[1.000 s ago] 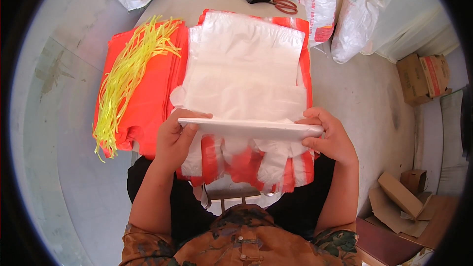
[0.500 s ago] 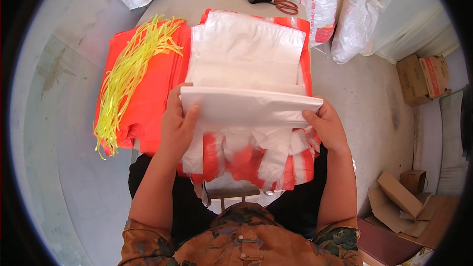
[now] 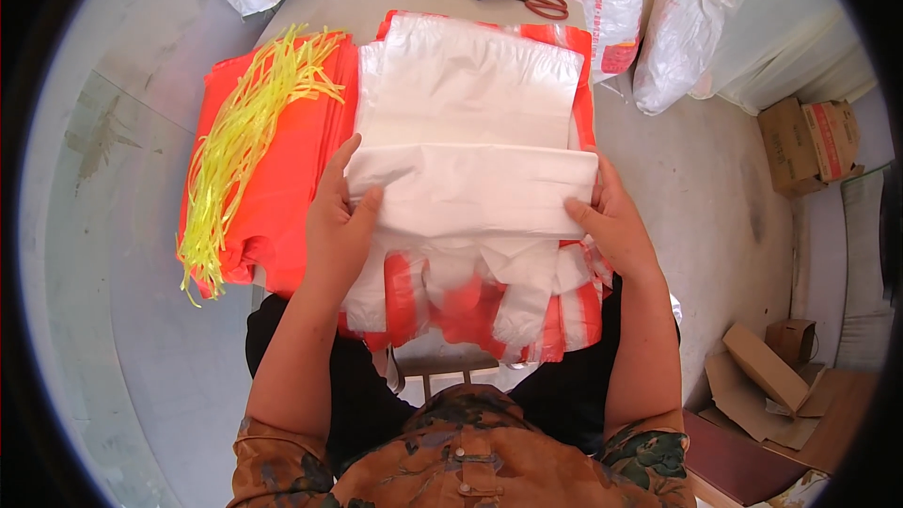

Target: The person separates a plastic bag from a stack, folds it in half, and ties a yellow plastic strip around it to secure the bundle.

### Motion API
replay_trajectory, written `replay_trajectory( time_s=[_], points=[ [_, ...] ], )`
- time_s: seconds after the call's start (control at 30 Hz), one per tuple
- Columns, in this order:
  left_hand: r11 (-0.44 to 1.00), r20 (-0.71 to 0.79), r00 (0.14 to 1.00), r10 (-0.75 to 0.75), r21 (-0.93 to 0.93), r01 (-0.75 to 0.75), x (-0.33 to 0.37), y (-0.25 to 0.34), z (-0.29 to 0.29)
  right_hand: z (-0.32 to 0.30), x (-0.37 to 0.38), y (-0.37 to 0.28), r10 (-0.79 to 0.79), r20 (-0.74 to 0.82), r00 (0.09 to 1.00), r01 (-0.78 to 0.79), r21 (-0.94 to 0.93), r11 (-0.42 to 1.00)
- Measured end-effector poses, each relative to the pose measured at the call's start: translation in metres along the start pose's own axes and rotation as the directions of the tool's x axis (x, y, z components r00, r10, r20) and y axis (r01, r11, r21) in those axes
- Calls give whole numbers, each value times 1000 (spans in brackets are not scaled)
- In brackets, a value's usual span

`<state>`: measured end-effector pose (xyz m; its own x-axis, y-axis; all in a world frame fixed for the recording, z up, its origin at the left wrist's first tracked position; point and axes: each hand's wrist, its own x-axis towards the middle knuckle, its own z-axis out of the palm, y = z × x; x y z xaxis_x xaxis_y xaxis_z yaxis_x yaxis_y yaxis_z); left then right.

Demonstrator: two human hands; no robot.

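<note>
A stack of white plastic bags [image 3: 470, 103] lies on a red-and-white striped bag pile [image 3: 489, 306] on the table in front of me. Its near part is folded up into a white band [image 3: 470, 190] lying flat across the stack. My left hand [image 3: 340, 226] grips the band's left end, thumb on top. My right hand [image 3: 611, 221] holds its right end, fingers along the edge. White bag handles [image 3: 513, 287] hang below the fold over the striped bags.
To the left lies a stack of orange bags [image 3: 282, 169] with a bundle of yellow plastic strips [image 3: 240, 146] on top. Red-handled scissors [image 3: 544, 3] rest at the table's far edge. White sacks [image 3: 673, 33] stand behind; cardboard boxes [image 3: 809, 136] sit on the floor at right.
The folded edge of the white bags, held edge-up a second ago, has been turned away from me and laid flat on the stack. Both hands moved forward with it.
</note>
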<state>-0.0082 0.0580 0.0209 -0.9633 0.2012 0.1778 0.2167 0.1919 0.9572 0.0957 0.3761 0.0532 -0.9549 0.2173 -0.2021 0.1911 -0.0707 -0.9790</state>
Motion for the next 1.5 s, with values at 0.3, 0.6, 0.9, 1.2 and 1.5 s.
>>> replay_trajectory(
  time_s=[0.3,0.6,0.9,1.2,1.5],
  points=[
    [984,-34,997,-68,164,73,4,11,-1,3,3,5,-45,-69,997,33,-163,986],
    [969,-39,991,-128,209,134,10,9,-3,7,6,13,-60,-124,990,15,-334,942],
    [977,-47,987,-154,139,159,13,-2,-4,2,10,21,-90,-164,982,3,-466,885],
    [914,-86,995,59,404,-19,8,9,-7,2,6,11,-237,-173,956,61,-673,737],
    [456,586,733,344,578,-676,-16,32,22,51,-3,6,-530,472,704,605,-790,100]
  ],
)
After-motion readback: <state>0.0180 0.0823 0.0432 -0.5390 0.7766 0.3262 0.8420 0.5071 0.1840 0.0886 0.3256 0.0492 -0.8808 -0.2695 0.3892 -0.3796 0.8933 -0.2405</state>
